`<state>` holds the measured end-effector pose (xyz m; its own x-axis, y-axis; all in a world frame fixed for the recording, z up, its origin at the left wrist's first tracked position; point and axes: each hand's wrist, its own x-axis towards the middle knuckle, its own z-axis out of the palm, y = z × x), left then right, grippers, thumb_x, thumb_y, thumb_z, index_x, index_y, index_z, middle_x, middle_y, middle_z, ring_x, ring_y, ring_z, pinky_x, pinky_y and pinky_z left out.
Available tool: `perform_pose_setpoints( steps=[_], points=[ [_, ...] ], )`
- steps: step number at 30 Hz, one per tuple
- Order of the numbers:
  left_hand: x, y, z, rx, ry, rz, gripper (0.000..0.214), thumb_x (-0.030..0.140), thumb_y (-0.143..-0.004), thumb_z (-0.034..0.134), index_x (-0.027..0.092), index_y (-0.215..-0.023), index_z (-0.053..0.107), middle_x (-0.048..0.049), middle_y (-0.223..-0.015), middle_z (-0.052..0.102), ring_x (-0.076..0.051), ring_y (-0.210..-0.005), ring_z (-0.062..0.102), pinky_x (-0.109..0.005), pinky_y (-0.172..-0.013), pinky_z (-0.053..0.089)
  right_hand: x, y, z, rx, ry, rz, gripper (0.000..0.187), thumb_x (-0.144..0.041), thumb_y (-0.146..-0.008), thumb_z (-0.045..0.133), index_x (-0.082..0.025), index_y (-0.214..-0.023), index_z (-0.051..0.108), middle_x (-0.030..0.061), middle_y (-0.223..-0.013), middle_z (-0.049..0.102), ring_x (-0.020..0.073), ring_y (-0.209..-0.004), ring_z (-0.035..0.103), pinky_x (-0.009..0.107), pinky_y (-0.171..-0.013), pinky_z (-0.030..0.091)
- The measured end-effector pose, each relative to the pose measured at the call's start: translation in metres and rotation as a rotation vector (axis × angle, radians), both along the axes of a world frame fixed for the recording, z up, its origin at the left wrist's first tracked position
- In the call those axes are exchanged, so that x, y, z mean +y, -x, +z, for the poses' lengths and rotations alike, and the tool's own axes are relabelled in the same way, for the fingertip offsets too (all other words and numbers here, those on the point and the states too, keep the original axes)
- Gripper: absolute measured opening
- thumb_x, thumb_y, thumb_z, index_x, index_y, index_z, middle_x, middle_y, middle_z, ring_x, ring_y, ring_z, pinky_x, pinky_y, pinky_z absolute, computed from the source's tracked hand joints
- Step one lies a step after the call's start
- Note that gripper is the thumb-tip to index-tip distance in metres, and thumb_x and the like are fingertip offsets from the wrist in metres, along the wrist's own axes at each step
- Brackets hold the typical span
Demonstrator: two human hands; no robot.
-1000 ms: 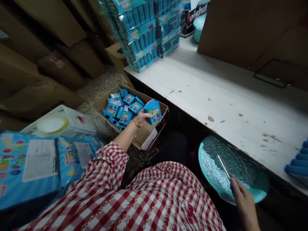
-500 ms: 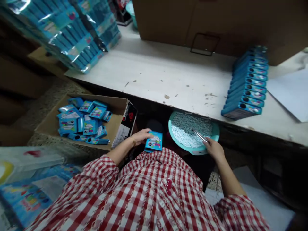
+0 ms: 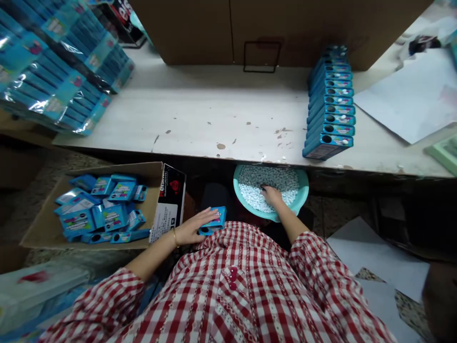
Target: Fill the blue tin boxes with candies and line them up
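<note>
My left hand (image 3: 193, 228) lies on a small blue packet (image 3: 215, 219) resting on my lap, fingers curved over it and holding it there. My right hand (image 3: 272, 196) is down among the small white tablets in a teal basin (image 3: 303, 183) under the table's edge, fingers bent into the pile; what they hold is hidden. A row of several filled blue packets (image 3: 329, 110) stands on the white table (image 3: 214, 114) to the right. A cardboard box (image 3: 46, 228) on the floor at my left contains several loose blue packets (image 3: 103, 209).
Shrink-wrapped stacks of blue packets (image 3: 53, 66) sit on the table's far left. A large brown carton (image 3: 271, 28) stands along the table's back. White sheets (image 3: 410, 102) lie on the table at right and on the floor at the lower right.
My left hand brought one blue packet from the floor box to my lap and laid it flat. My right hand, which held a thin metal tool, dipped into the tablets; the tool is out of sight.
</note>
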<state>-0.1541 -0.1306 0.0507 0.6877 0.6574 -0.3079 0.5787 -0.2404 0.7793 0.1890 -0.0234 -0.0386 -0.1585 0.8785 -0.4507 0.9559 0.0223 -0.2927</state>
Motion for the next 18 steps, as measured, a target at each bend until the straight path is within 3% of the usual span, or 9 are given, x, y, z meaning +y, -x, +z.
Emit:
perform_pose_setpoints(
  steps=[3, 5, 9, 13, 18],
  points=[
    [0.004, -0.015, -0.014, -0.037, -0.140, 0.191, 0.051, 0.032, -0.073, 0.061, 0.020, -0.122, 0.051, -0.0091, -0.131, 0.051, -0.026, -0.126, 0.041, -0.044, -0.106, 0.032, 0.003, -0.004, -0.006, 0.203, 0.061, -0.078, 0.037, -0.029, -0.083, 0.043, -0.023, -0.117, 0.059, 0.0080, -0.111, 0.062, 0.0248, -0.103, 0.056, 0.036, -0.087, 0.043],
    [0.013, -0.027, -0.017, -0.086, -0.175, 0.384, 0.045, 0.033, -0.074, 0.060, 0.017, -0.116, 0.053, -0.0089, -0.115, 0.061, -0.022, -0.107, 0.057, -0.038, -0.095, 0.044, 0.002, -0.011, -0.004, 0.388, 0.056, -0.116, 0.035, -0.028, -0.081, 0.046, -0.021, -0.112, 0.061, 0.0070, -0.107, 0.064, 0.0231, -0.101, 0.057, 0.034, -0.088, 0.043],
    [0.044, -0.057, -0.006, -0.192, -0.240, 0.650, 0.044, 0.036, -0.074, 0.062, 0.015, -0.111, 0.052, -0.0053, -0.098, 0.065, -0.016, -0.084, 0.062, -0.029, -0.080, 0.050, -0.002, -0.030, 0.013, 0.613, 0.012, -0.148, 0.038, -0.030, -0.077, 0.049, -0.013, -0.109, 0.060, 0.0076, -0.102, 0.065, 0.0206, -0.095, 0.058, 0.030, -0.087, 0.043],
    [0.086, -0.093, 0.002, -0.229, -0.289, 0.650, 0.043, 0.037, -0.072, 0.063, 0.014, -0.107, 0.054, -0.0044, -0.094, 0.066, -0.016, -0.082, 0.061, -0.027, -0.078, 0.049, -0.007, -0.055, 0.055, 0.645, -0.042, -0.122, 0.040, -0.036, -0.076, 0.052, -0.012, -0.107, 0.060, 0.0071, -0.098, 0.066, 0.0202, -0.090, 0.059, 0.033, -0.084, 0.045],
    [0.117, -0.139, -0.011, -0.138, -0.294, 0.537, 0.041, 0.026, -0.071, 0.063, 0.015, -0.109, 0.056, -0.0055, -0.096, 0.066, -0.019, -0.087, 0.062, -0.029, -0.081, 0.048, -0.009, -0.072, 0.121, 0.597, -0.083, -0.085, 0.041, -0.040, -0.077, 0.053, -0.015, -0.108, 0.062, 0.0078, -0.102, 0.066, 0.0215, -0.093, 0.060, 0.033, -0.082, 0.046]
  ],
)
